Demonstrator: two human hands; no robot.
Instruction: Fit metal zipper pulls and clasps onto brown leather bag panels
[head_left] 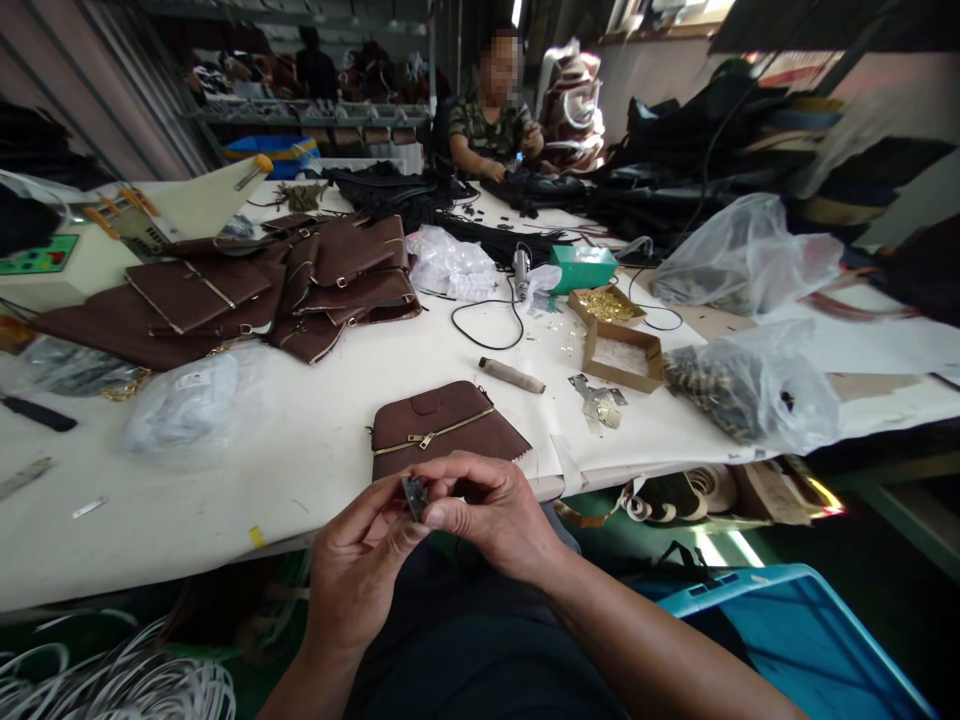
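Held in front of me at the table's near edge is a small dark metal piece, pinched from both sides. My left hand grips it between thumb and fingers. The thumb and forefinger of my right hand close on its other side. Its exact kind is too small to tell. Just beyond my fingers lies a brown leather bag piece with a brass zipper and pull, its lower part hidden by my hands. A worn rod-shaped tool and some flat metal plates lie past it.
Brown leather pieces are heaped at left. Small cardboard boxes, one with gold fittings, stand right of centre, near plastic bags. A blue crate sits below right. Another person sits across the white table.
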